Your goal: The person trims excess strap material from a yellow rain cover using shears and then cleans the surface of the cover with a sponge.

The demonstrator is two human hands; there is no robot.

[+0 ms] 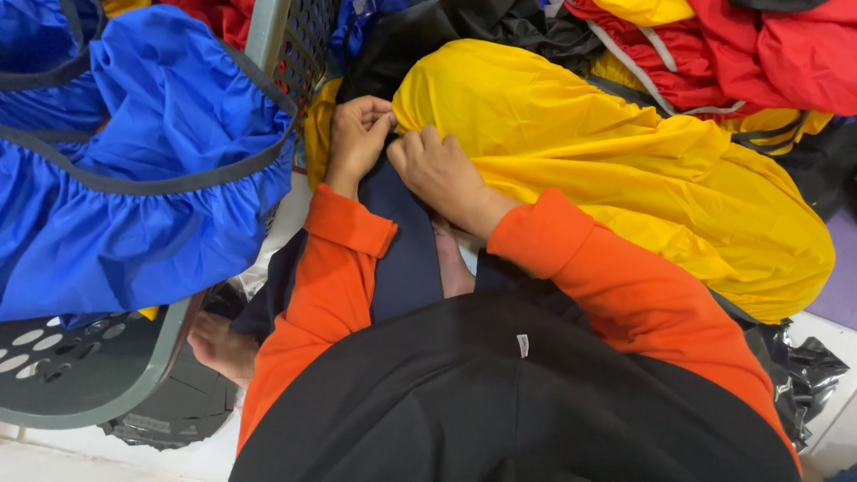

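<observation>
The fingers [382, 114] of the left hand [357, 136] and right hand [437, 170] were pinched on the edge of a yellow garment [607, 170], which was spread over the lap, with blue garments [152, 170] draped over a grey basket [89, 375] alongside and red garments [759, 54] piled behind.

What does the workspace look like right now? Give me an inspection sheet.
Surface: pale floor, mostly covered.
Job's things: yellow garment, its edge pinched by both hands.
Clutter: blue garments over a grey basket; red garments; black fabric; black plastic.
Grippers: left hand and right hand shut on the yellow edge.
Cables: nothing seen.
Surroundings: person seated, orange sleeves, bare foot.
</observation>
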